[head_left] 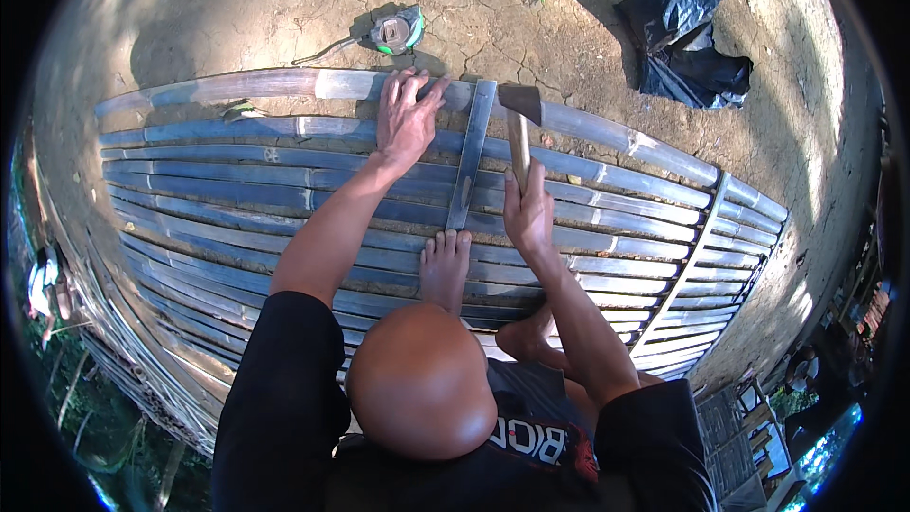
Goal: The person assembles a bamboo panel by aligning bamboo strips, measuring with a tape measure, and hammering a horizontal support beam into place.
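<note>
Many dark bamboo slats lie side by side on the ground, joined by cross strips. My left hand is closed over the outermost bamboo slat at the far edge, fingers bent across it. In my right hand is the wooden handle of a hammer. Its dark metal head rests at or just above that same slat, right of the middle cross strip; whether it touches cannot be made out. The strip's far end reaches the outermost slat, between my hands. A bare foot stands at its near end.
A green and grey tape measure with a strap lies on the cracked soil beyond the slats. Crumpled black plastic is at the far right. A second cross strip spans the right side. Thin poles lie at the left.
</note>
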Motion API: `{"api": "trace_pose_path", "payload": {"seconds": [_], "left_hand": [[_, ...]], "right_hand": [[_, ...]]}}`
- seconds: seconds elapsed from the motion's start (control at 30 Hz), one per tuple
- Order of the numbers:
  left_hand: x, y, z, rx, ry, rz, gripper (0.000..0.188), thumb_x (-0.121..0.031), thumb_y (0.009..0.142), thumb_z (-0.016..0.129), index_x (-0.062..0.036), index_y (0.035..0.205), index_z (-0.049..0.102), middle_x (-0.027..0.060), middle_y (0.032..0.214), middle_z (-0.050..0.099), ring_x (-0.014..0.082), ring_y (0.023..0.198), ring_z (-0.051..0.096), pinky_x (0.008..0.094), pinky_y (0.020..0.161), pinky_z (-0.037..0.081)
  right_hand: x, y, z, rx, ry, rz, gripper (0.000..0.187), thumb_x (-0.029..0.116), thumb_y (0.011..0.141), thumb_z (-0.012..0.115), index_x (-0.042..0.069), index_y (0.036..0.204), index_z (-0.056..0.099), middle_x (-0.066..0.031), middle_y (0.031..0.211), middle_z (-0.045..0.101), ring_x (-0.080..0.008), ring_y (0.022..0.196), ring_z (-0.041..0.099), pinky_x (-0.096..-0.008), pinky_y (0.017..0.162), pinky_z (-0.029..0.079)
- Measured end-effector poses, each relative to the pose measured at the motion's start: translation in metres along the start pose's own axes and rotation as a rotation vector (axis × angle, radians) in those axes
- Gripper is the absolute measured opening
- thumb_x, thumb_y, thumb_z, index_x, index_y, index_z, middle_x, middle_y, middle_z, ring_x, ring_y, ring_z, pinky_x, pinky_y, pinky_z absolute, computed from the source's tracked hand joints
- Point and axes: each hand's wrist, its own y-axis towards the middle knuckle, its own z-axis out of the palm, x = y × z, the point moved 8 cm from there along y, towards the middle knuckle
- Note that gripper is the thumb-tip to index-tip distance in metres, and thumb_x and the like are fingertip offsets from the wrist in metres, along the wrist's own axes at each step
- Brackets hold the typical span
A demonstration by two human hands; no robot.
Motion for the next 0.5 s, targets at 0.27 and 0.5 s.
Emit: {"api": "trace_pose_path", "payload": {"seconds": [0.27,0.5], "left_hand": [[-0.007,0.007,-0.001,0.026,0.021,0.005,0.046,-0.012,0.088,0.063,-0.0215,0.133,0.063,0.0153,0.118,0.061,0.0340,0.122,0.051,0.0520,0.112,0.034],[-0.003,0.002,-0.005,-0.011,0.043,0.002,0.044,-0.014,0.088,0.065,-0.0218,0.131,0.064,0.0155,0.119,0.061,0.0342,0.120,0.052,0.0523,0.110,0.035]], "right_hand": [[-0.009,-0.003,0.026,0.024,-0.150,-0.012,0.032,0.019,0.101,0.054,0.006,0.128,0.042,-0.0333,0.086,0.065,-0.0522,0.077,0.064,-0.0537,0.057,0.049],[0.019,-0.033,0.005,-0.250,0.253,-0.024,0.035,0.018,0.101,0.055,0.001,0.127,0.040,-0.0326,0.085,0.065,-0.0530,0.079,0.065,-0.0557,0.060,0.048]]}}
